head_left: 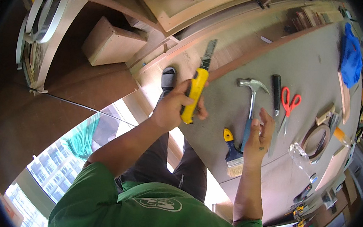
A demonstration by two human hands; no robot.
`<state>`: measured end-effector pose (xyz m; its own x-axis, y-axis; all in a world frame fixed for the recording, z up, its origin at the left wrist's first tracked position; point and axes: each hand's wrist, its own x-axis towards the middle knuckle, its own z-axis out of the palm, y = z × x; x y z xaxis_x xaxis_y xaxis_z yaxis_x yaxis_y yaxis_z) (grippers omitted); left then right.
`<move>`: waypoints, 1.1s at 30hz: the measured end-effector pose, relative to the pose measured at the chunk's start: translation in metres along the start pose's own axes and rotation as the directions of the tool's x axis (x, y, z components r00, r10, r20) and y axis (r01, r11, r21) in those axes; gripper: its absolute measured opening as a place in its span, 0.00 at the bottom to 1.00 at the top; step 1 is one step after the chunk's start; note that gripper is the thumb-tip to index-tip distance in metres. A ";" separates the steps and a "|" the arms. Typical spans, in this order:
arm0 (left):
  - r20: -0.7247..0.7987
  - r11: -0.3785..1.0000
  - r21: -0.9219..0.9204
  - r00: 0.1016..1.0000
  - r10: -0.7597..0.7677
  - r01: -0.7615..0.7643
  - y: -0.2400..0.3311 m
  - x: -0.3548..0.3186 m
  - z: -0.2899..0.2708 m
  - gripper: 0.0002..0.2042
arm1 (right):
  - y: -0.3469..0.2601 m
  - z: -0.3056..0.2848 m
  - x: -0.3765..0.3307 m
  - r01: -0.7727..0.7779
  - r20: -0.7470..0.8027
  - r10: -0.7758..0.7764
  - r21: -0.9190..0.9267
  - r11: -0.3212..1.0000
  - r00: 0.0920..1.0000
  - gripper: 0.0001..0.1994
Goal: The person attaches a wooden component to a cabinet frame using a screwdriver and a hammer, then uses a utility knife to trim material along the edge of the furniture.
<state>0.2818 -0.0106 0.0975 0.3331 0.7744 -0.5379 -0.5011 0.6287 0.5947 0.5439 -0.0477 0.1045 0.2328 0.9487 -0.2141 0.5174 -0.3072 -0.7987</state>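
Behind the yellow cutter (197, 89), left fingers (202, 109) curl; half-hidden.

The left hand (171, 108) curls around the yellow cutter (197, 89), its forearm (130, 141) slanting up toward it. Right of the cutter, the right hand (258, 140) lifts loosely bent fingers (268, 125).

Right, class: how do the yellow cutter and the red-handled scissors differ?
The cutter is held in the left hand; the scissors lie on the grey worktop. The cutter has a yellow body, while the scissors have red looped handles. Both show metal blades.
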 end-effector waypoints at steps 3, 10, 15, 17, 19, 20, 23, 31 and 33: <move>-0.100 0.986 -0.167 0.995 0.009 -0.026 0.009 -0.007 -0.036 0.22 | 0.020 0.007 0.006 -0.005 -0.028 0.003 -0.083 0.997 1.000 0.21; -0.205 0.994 0.004 0.973 0.109 -0.110 0.007 -0.010 -0.105 0.24 | 0.031 0.031 0.018 0.114 0.019 -0.116 -0.405 0.907 0.993 0.23; -0.301 0.996 0.054 0.950 0.084 -0.071 -0.007 0.023 -0.184 0.19 | 0.033 0.043 0.022 0.132 0.002 -0.153 -0.516 0.846 0.988 0.23; -0.313 0.997 0.063 0.948 0.057 -0.039 -0.012 0.040 -0.220 0.17 | 0.037 0.047 0.021 0.117 -0.015 -0.141 -0.479 0.870 0.990 0.23; -0.347 0.985 0.167 0.933 0.092 -0.035 -0.016 0.059 -0.250 0.17 | 0.041 0.048 0.020 0.073 -0.025 -0.094 -0.449 0.891 0.995 0.22; -0.359 0.976 0.216 0.928 0.098 -0.020 -0.017 0.068 -0.264 0.17 | 0.043 0.048 0.019 0.060 -0.030 -0.082 -0.452 0.890 0.996 0.23; -0.380 0.914 0.405 0.906 0.188 -0.019 -0.021 0.094 -0.292 0.18 | 0.048 0.047 0.017 0.036 -0.044 -0.065 -0.468 0.883 0.997 0.24; -0.407 0.856 0.508 0.903 0.137 0.100 -0.021 0.118 -0.306 0.19 | 0.051 0.047 0.015 -0.038 -0.115 -0.018 -0.462 0.886 0.993 0.25; -0.420 0.848 0.513 0.900 0.116 0.131 -0.021 0.119 -0.304 0.19 | 0.051 0.045 0.015 -0.054 -0.106 0.002 -0.496 0.867 0.994 0.25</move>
<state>0.0887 0.0462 -0.1608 -0.0941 0.7396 -0.6664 0.0281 0.6711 0.7408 0.5362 -0.0460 0.0351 0.3198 0.9348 -0.1545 0.8441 -0.3552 -0.4017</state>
